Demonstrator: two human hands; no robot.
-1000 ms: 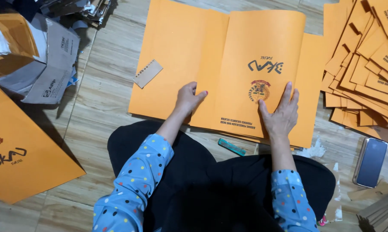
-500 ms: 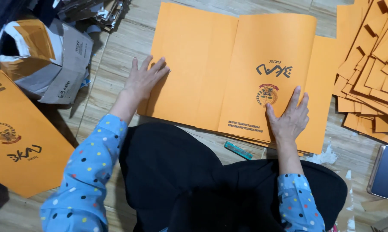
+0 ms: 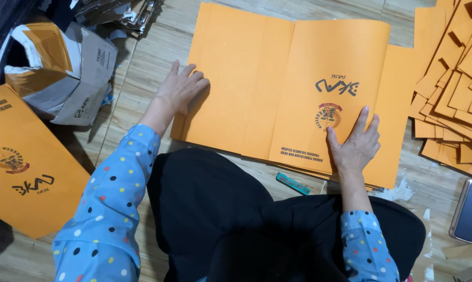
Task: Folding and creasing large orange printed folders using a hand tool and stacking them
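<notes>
A large orange paper sheet (image 3: 278, 89) is laid flat on the wooden floor (image 3: 137, 68) in front of the seated person, its long axis running left to right across the view. 1 panel is folded over so that its printed emblem and lettering are seen upside down, their tops pointing toward the person's lap. The left hand (image 3: 181, 89) is pressed on the sheet's left edge, fingers spread and flat, nothing gripped. The right hand (image 3: 356, 143) is laid flat on the folded panel near its lower right corner, fingers extended beside the emblem, nothing held. A small teal object (image 3: 293, 184) is seen on the floor just below the sheet. A stack of folded orange envelopes (image 3: 455, 89) lies to the right, with a phone (image 3: 471, 210) below it. A torn cardboard box (image 3: 63, 73) and another orange envelope (image 3: 24, 167) are seen at the left.
</notes>
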